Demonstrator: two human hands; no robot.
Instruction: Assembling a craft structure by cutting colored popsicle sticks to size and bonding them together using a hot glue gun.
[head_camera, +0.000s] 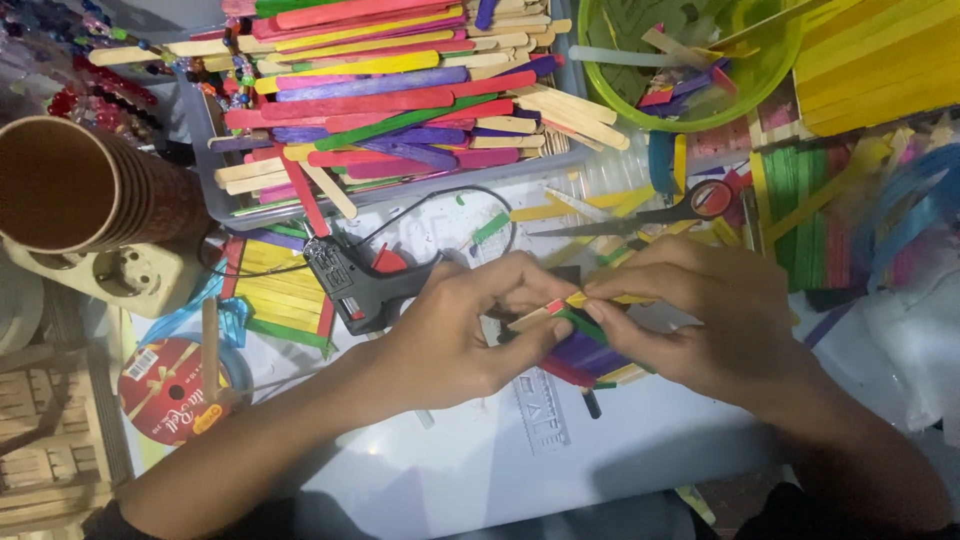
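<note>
My left hand (455, 335) and my right hand (700, 320) meet at the middle of the table, both pinching a small assembly of coloured craft sticks (575, 345) with purple, green, yellow and red pieces. The fingertips of both hands touch at its upper edge. A black glue gun (350, 283) lies just left of my left hand, its cord looping behind. Most of the stick assembly is covered by my fingers.
A grey tray (215, 150) piled with coloured craft sticks sits at the back. A green bowl (690, 110) with stick scraps, scissors (665, 212), a stack of brown paper cups (90, 185), a ribbon spool (170, 390) and a glued stick panel (275, 295) surround the work spot.
</note>
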